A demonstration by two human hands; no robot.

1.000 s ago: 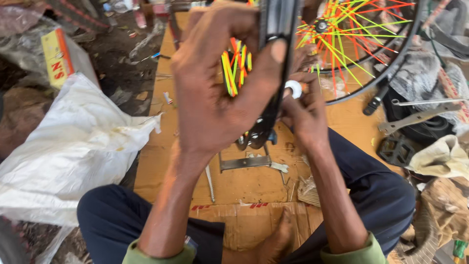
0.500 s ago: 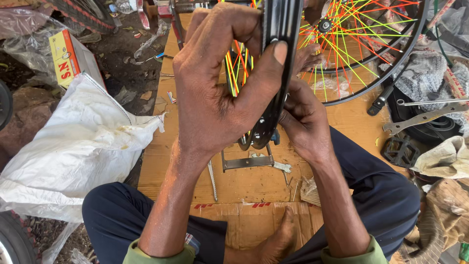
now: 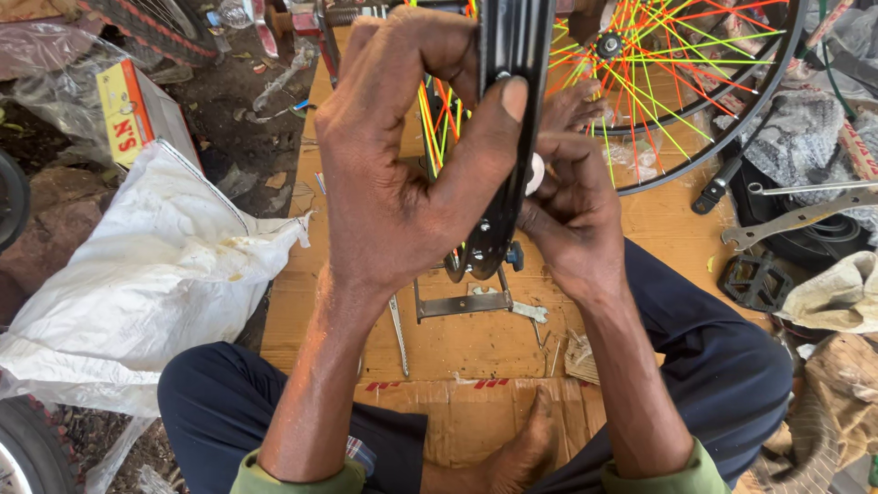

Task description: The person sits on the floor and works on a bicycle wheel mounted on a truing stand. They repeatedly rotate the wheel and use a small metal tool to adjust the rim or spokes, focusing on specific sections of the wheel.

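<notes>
Left hand [image 3: 402,174] has a tight grip round the black rim [image 3: 512,55] of a bike wheel, thumb pressed flat on the rim's front. Rim stands upright, right in front of the person, w/ its low end near a small metal stand [image 3: 462,304] on the wooden board [image 3: 658,229].

Right hand [image 3: 572,215] is just beside the rim, fingers curled shut round a small white bit [image 3: 534,174]; can't tell what it is. Bright yellow, green & orange spokes [image 3: 658,64] fan out behind both hands.

White sack [image 3: 155,274] lies to the left. A spanner [image 3: 796,220] and a black pedal [image 3: 754,282] lie to the right. Person's bare foot [image 3: 521,448] rests on cardboard below.
</notes>
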